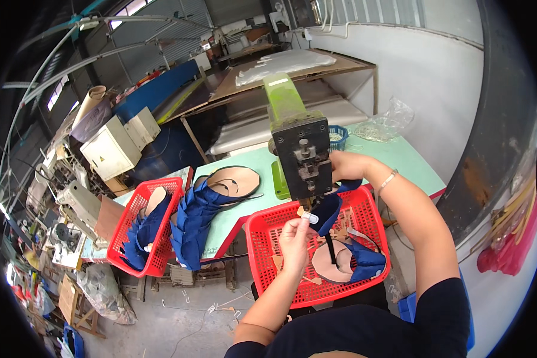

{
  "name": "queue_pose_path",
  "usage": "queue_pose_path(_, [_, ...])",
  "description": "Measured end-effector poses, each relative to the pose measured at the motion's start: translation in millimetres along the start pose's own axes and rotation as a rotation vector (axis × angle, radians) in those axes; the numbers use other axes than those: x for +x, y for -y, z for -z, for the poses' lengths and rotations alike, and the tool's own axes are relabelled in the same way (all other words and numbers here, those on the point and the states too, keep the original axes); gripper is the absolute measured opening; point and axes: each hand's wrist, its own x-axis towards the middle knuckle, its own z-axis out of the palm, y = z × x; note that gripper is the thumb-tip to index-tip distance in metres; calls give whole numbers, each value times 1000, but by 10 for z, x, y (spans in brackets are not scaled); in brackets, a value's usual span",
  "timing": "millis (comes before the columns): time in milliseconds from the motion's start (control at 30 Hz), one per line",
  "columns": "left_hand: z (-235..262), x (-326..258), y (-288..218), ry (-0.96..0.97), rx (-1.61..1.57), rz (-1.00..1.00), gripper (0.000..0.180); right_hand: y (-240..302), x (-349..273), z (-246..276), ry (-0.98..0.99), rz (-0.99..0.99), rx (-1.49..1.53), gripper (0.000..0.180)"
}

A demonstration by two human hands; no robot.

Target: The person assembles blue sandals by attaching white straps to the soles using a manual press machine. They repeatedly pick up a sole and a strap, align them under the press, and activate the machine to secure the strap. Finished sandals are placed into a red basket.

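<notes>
A person's left hand pinched the near end of a blue shoe upper while the right hand gripped its far end, steadying it under the green press, above a red basket.

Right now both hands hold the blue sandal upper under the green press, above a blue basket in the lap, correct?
Not quite: the head view shows the basket is red, not blue. The left hand and right hand do hold the blue sandal upper under the green press.
</notes>
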Motion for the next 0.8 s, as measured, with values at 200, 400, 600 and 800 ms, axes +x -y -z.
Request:
queue_pose_path(200, [-10, 203, -213, 86, -71, 90, 11, -155, -464, -418, -348, -69, 244, 20])
queue_pose_path(400, [42, 366, -233, 71, 12, 104, 11, -264, -715, -854, -539, 15, 566, 18])
queue_pose_path(600, [0, 428, -315, 72, 109, 68, 10, -285, -735, -1008, -607, 99, 649, 18])
queue_pose_path(800, [74, 505, -375, 125, 187, 29, 14, -259, -712, -1067, -600, 97, 658, 20])
